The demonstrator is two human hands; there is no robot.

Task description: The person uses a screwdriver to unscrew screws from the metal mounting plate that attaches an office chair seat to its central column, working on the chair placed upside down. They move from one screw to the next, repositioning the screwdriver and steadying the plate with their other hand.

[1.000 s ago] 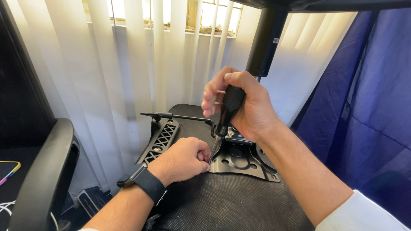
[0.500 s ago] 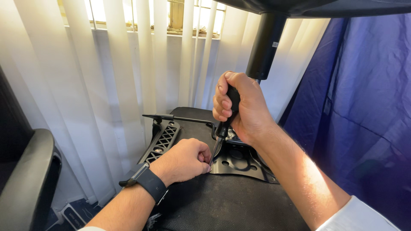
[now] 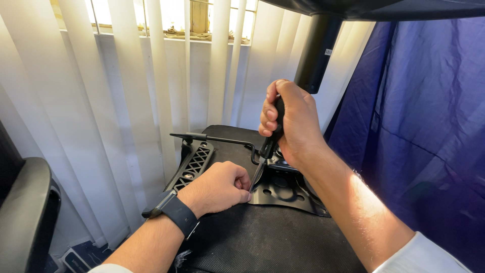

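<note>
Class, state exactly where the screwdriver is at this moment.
Head view, centre: the screwdriver is gripped upright in the right hand, tip beside the left hand, at the metal plate.

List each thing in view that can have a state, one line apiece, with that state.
Right hand: shut on screwdriver, tip down at plate.
Left hand: fisted, at the tip.
Plate: flat on seat.
Lever: sticks out left.
Blinds: drawn.
Watch: strapped on.

Just the one head cam here, looking forward and down from close up at the upturned chair seat (image 3: 262,237), facing the window blinds (image 3: 151,101) behind it.
</note>
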